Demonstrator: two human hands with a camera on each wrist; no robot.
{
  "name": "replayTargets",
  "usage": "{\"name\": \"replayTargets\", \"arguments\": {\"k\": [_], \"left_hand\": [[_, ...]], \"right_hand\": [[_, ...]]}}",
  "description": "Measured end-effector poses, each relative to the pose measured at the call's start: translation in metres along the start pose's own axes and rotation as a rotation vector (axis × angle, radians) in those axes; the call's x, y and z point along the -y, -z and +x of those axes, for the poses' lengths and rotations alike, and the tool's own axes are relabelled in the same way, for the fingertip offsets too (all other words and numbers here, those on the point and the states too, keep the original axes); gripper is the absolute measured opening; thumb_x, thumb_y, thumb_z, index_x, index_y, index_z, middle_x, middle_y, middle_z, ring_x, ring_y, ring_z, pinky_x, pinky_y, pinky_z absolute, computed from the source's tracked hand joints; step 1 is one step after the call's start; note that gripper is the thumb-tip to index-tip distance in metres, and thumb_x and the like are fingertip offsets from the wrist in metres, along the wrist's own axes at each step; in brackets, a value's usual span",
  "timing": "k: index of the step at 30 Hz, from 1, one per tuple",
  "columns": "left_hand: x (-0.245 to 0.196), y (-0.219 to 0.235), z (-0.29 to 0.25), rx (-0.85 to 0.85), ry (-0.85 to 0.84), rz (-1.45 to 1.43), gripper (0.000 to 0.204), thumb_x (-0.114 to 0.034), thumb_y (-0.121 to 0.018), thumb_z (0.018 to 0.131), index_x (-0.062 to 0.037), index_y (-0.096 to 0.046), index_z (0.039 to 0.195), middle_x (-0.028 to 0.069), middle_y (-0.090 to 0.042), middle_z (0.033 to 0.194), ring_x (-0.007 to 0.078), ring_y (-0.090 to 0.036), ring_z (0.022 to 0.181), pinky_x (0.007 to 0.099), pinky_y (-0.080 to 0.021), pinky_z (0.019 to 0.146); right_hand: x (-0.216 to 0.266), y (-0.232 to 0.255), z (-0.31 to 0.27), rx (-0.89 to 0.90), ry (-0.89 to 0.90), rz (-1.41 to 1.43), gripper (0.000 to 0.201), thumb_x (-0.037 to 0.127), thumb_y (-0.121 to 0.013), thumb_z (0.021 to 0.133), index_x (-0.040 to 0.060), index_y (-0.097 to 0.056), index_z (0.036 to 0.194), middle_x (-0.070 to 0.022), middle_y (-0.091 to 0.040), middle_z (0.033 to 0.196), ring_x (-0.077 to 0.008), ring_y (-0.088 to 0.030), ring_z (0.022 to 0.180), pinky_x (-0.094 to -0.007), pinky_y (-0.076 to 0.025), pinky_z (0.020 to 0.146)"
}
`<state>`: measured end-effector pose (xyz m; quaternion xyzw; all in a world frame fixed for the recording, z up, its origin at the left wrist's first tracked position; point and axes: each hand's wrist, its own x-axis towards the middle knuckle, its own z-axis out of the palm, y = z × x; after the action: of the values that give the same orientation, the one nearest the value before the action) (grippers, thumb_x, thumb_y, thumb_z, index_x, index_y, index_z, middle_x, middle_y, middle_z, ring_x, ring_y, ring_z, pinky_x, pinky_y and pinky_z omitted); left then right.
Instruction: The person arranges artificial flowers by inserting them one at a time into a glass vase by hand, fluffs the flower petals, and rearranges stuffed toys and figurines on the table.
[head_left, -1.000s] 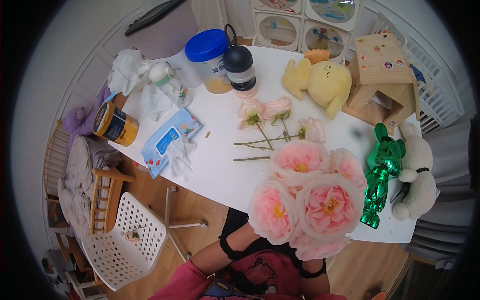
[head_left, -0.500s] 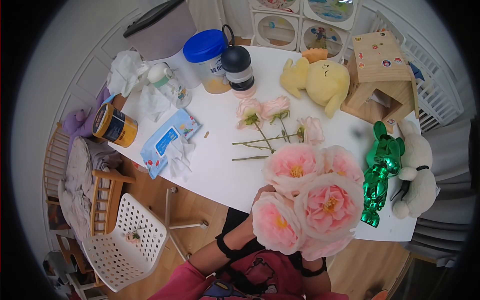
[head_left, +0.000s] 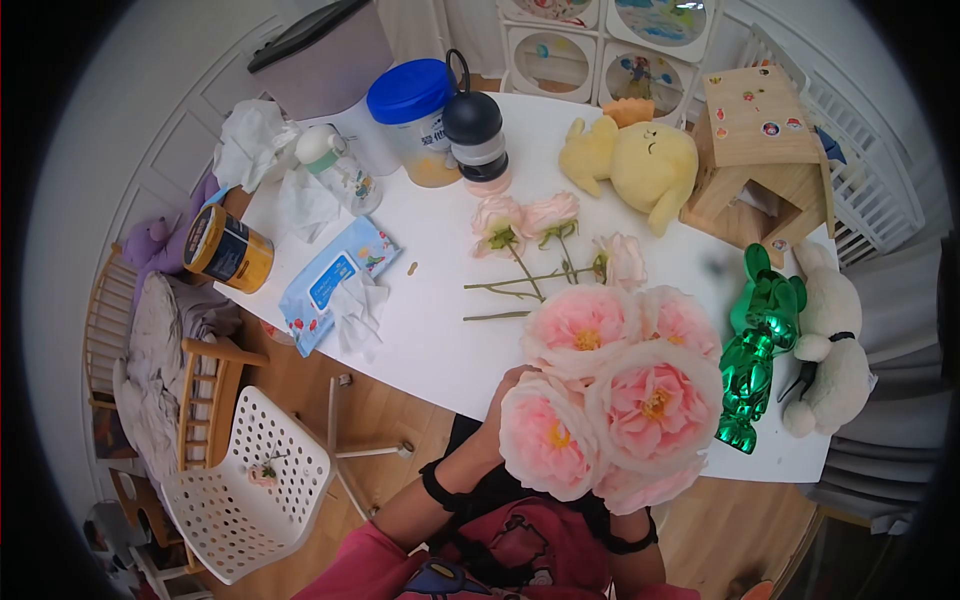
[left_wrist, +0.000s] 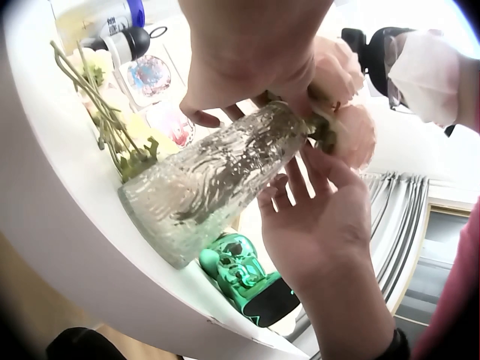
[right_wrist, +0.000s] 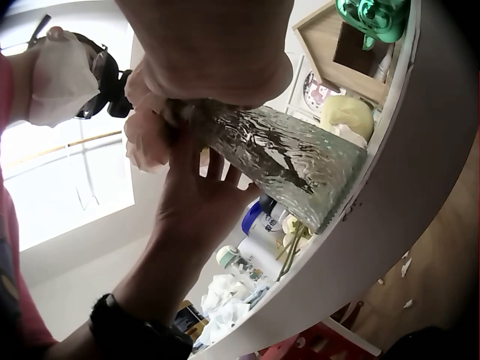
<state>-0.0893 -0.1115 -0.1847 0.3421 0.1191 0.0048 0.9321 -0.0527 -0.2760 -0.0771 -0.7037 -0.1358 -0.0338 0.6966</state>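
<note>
Large pink peonies [head_left: 655,405] stand bunched in a clear textured glass vase [left_wrist: 214,184] at the table's near edge. My left hand [head_left: 507,395] is left of the blooms, its fingers stretched around the vase's mouth in the right wrist view. On the other side, my right hand [left_wrist: 319,229] has its palm toward the vase and its loosely spread fingertips against the stems and undersides of the blooms. From the head view, the blooms hide most of the right hand and the vase. Cut pink flowers [head_left: 525,225] lie on the table behind the bunch.
Right of the peonies are a shiny green bear figure [head_left: 758,340] and a white plush toy [head_left: 835,350]. Farther back are a yellow plush [head_left: 655,165] and a wooden house [head_left: 755,130]. Wet wipes [head_left: 340,275], bottles and tubs stand left. A white chair [head_left: 255,480] is at front left.
The bunch of peonies has shifted a little left and toward me. More of my left hand shows beside the blooms. The flowers lying on the table stay in place.
</note>
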Motion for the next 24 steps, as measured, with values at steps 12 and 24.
{"name": "replayTargets", "arguments": {"k": [12, 24], "left_hand": [[-0.039, -0.037, 0.000, 0.313, -0.093, 0.544, 0.031, -0.014, -0.067, 0.085, -0.0012, -0.059, 0.111, 0.0069, -0.063, 0.105, 0.0171, -0.059, 0.099, 0.0298, -0.047, 0.088], [-0.025, -0.022, 0.006, 0.283, -0.067, 0.510, 0.033, -0.015, -0.066, 0.085, -0.0015, -0.056, 0.114, 0.0072, -0.062, 0.108, 0.0170, -0.058, 0.101, 0.0300, -0.047, 0.089]], "right_hand": [[-0.015, 0.054, 0.000, 0.038, -0.019, 0.014, 0.021, 0.009, -0.060, 0.083, -0.0023, -0.064, 0.100, -0.0093, -0.065, 0.102, -0.0175, -0.059, 0.090, -0.0296, -0.047, 0.078], [-0.012, 0.044, -0.018, 0.049, -0.041, 0.048, 0.023, 0.010, -0.061, 0.082, -0.0025, -0.063, 0.102, -0.0092, -0.065, 0.103, -0.0174, -0.059, 0.091, -0.0297, -0.048, 0.079]]}}
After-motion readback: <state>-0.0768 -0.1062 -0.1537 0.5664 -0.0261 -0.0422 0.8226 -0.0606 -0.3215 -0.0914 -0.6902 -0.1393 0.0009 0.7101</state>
